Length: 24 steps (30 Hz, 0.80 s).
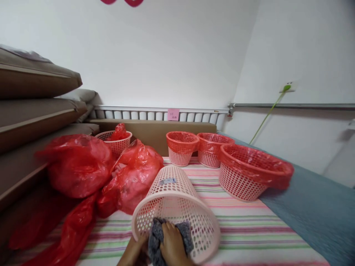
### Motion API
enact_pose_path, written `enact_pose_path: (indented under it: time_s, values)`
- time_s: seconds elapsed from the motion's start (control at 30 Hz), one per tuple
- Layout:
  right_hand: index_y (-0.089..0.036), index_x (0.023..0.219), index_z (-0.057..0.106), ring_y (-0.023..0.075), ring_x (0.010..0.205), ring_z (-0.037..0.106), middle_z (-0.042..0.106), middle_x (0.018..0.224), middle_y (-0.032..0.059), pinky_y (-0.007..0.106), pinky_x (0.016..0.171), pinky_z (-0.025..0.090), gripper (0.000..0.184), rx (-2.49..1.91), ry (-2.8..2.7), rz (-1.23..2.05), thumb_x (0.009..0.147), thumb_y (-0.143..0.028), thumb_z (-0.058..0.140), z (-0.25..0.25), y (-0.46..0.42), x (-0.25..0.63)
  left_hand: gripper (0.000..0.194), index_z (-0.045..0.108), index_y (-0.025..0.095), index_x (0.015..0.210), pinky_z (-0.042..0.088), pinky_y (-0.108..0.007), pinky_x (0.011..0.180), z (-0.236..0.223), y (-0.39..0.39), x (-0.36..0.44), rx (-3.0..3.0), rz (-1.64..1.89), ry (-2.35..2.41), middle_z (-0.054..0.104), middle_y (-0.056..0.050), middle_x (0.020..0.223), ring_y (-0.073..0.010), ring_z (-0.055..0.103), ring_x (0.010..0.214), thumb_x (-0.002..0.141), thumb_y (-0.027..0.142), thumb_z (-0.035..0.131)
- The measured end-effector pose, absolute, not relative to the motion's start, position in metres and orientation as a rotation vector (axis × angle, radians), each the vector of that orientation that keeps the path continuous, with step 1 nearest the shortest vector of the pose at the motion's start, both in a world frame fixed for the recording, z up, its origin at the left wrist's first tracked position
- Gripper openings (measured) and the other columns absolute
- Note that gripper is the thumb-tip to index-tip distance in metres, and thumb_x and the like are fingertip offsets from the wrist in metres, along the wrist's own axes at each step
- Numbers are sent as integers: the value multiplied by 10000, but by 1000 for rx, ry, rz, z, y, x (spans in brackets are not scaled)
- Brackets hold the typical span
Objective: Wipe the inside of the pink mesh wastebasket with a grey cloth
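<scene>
Along the left edge of the striped sheet [241, 229] rose a stack of cushions [33, 111], and against it bulged a red bag [77, 166], with a second red bag [135, 177] just to its right. Behind these, toward the far left corner, stood an upright pale basket [118, 146] with red plastic bunched in it.

The left hand [135, 245] was at the near edge, beside the lower left of the tipped basket's rim; its fingers were hidden by the rim and the grey cloth, so I could not tell whether they gripped anything.

The tipped basket [177, 181] lay on its side near the middle of the near edge. Its long axis ran away from the person, the base pointing at the far edge and the wide mouth opening toward the hands. A small label showed on its upturned wall. So the wall stretched away beyond the fingers, and the mouth lay right at them.

The right hand [173, 242] was the one more clearly within the mouth, its fingers closed over a bunched grey cloth [156, 236] against the lower inner wall.

To the right, toward the far edge, stood a small lined basket [181, 159], another lined basket [209, 160] beside it, then a large lined basket [240, 184] by the right edge, all upright with red plastic over their rims.
</scene>
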State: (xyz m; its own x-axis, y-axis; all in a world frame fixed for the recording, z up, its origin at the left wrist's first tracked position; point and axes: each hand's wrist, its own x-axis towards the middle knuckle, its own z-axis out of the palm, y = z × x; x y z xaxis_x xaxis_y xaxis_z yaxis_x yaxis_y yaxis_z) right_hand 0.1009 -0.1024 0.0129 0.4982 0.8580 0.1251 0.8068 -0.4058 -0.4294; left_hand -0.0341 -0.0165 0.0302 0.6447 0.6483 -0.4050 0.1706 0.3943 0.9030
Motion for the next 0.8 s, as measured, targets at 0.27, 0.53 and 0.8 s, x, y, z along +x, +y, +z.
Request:
enact_pose_path:
  time_s: [0.27,0.53,0.8]
  values:
    - [-156,1094,637,289,1136,495,596,1190,106,452,1008,342,452,-2384,-1463,118,691,-114,438,9,-113,103,845,557,175,1056,506,-346,514,15,-19,-37,1196,370,796,727,-74,696,-270,665,558,509,814,638]
    - [-115,1072,641,313,1062,531,619,1109,137,465,939,393,402,-2425,-1403,1,758,-87,392,13,-86,118,787,511,171,916,380,-209,380,4,-25,-36,1228,254,833,637,-28,448,-190,625,411,569,878,500]
    - [-126,1375,422,231,1312,374,426,1422,112,385,1105,277,480,-2231,-1098,-99,933,-209,254,19,-20,168,773,564,178,1060,498,-348,478,10,-20,-37,1169,194,899,665,-83,480,-288,657,471,580,782,619]
